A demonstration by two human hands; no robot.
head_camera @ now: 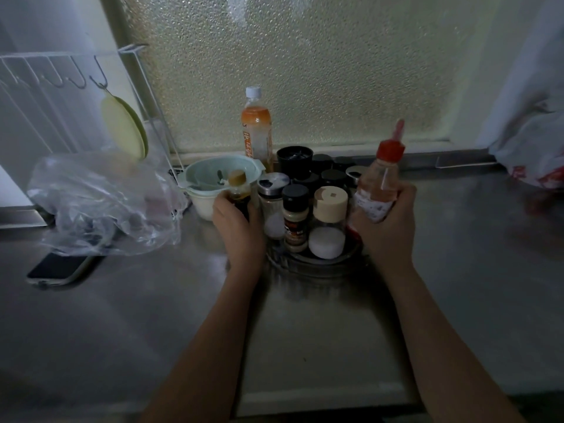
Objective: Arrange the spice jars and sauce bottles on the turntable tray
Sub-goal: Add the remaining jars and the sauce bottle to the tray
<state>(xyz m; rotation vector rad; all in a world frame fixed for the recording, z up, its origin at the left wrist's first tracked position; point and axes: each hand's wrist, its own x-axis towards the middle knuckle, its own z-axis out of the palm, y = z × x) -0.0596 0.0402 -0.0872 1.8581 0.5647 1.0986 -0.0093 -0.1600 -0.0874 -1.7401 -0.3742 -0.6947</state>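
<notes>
Dim light over a steel tabletop (457, 270), its near edge lost in shadow, with a frosted window (305, 71) behind. At far right a white bag (531, 148) is cut off by the frame; at left a crumpled clear plastic bag (100, 203) blurs whatever lies inside, and a phone (58, 271) shows partly beneath it. The turntable tray (323, 258) is mostly hidden by crowded jars; only its dark front rim shows. Both forearms reach forward from the bottom edge. The right hand (389, 222) is wrapped around a red-capped sauce bottle (378, 184), tilted rightward at the tray's right edge. The left hand (236, 222) grips a dark sauce bottle (238, 190) at the left edge, label hidden. On the tray's front stand a wooden-lidded jar (328, 222) and a black-capped spice jar (295, 216); the rear jars' contents are unreadable.
</notes>
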